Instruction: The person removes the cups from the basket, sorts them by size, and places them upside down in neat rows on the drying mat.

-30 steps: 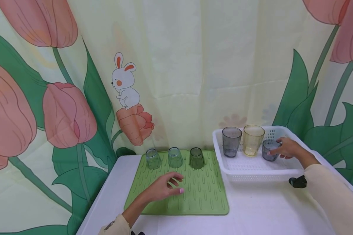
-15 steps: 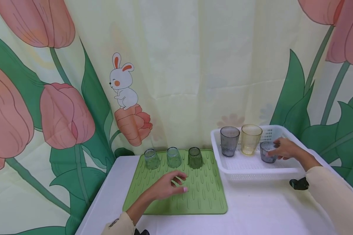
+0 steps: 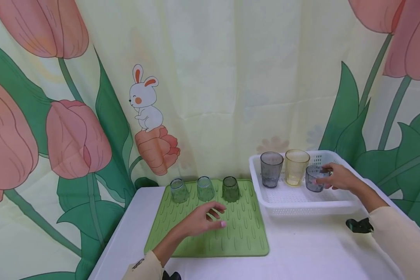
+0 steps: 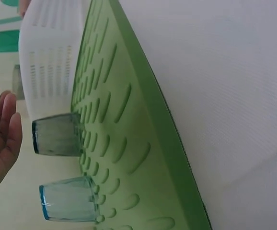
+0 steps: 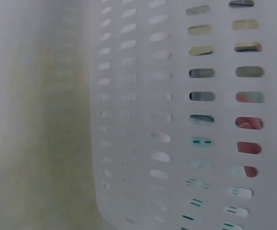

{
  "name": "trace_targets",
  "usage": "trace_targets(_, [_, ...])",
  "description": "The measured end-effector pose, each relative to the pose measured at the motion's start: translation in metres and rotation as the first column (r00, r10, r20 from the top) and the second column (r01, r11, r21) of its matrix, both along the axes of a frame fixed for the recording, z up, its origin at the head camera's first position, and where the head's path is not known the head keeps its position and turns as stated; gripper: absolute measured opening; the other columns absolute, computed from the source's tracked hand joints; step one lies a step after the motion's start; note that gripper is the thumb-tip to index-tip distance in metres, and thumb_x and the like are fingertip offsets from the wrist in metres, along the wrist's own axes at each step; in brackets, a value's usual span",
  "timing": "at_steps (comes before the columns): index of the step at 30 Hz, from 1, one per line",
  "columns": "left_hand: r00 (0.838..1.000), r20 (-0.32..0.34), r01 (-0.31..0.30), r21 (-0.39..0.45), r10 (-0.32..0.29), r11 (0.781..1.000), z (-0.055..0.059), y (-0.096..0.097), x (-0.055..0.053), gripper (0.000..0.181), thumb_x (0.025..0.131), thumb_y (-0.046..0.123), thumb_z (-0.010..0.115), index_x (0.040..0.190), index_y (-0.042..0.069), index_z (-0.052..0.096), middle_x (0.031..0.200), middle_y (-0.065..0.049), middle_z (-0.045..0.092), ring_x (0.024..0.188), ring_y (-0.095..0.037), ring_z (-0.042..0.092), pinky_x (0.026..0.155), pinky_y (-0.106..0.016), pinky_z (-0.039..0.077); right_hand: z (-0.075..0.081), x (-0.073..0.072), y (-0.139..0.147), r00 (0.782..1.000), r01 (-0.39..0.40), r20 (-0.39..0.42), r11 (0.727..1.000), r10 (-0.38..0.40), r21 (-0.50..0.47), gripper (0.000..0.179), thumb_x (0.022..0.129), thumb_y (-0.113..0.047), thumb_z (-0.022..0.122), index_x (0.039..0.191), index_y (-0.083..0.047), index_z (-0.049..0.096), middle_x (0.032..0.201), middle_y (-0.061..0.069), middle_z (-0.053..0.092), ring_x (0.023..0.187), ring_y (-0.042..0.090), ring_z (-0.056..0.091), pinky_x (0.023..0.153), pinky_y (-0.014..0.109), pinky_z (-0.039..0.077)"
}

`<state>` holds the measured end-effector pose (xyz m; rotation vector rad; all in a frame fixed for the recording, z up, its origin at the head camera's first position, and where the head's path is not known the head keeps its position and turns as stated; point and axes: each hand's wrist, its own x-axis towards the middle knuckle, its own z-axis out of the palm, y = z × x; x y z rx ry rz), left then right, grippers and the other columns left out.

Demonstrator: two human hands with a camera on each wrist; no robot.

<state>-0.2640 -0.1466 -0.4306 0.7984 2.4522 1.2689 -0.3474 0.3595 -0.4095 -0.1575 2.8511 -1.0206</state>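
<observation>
One short gray glass point(image 3: 312, 179) in the white basket point(image 3: 311, 210) is pinched by my right hand point(image 3: 340, 177) from the right, probably because the yellow tumbler point(image 3: 295, 171) crowds its left; my empty left hand point(image 3: 203, 220), fingers parted, hovers above the green mat point(image 3: 246, 235).

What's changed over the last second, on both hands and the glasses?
The right hand has shifted the small grey glass slightly left, toward the yellow glass. The left hand has drifted a little right over the green mat. Nothing was newly gripped or released. The tall grey glass, yellow glass, basket and three mat glasses stayed put.
</observation>
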Motion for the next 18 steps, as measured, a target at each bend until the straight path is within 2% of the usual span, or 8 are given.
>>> trace_targets(5, [1.000,-0.014,0.014,0.013,-0.013,1.000,0.002,0.002,0.000,0.044,0.092,0.038,0.072,0.131,0.021,0.060,0.123,0.003,0.062,0.108,-0.017,0.061,0.091,-0.032,0.052,0.008,0.008,-0.003,0.999,-0.005,-0.047,1.000,0.004,-0.018,0.095,0.091,-0.041,0.073,0.145,0.021,0.024,0.138,0.043,0.037,0.087,0.026,0.068,0.076,0.047,0.060])
trace_targets(12, [1.000,-0.023,0.019,0.019,-0.018,1.000,0.003,0.004,-0.001,0.044,0.092,0.039,0.072,0.131,0.023,0.059,0.122,0.005,0.062,0.106,-0.013,0.061,0.091,-0.030,0.052,0.019,0.022,-0.012,0.994,-0.014,-0.108,0.999,0.009,-0.047,0.091,0.092,-0.040,0.071,0.148,0.015,0.026,0.140,0.039,0.039,0.103,0.042,0.063,0.079,0.051,0.059])
trace_targets(18, [1.000,-0.027,0.015,0.034,-0.014,0.999,0.003,0.005,-0.001,0.043,0.092,0.038,0.073,0.130,0.023,0.060,0.122,0.004,0.062,0.107,-0.015,0.061,0.092,-0.033,0.052,0.037,0.038,-0.031,0.988,-0.046,-0.149,0.995,0.032,-0.093,0.085,0.092,-0.035,0.072,0.149,0.011,0.029,0.138,0.035,0.042,0.092,0.030,0.069,0.078,0.052,0.059])
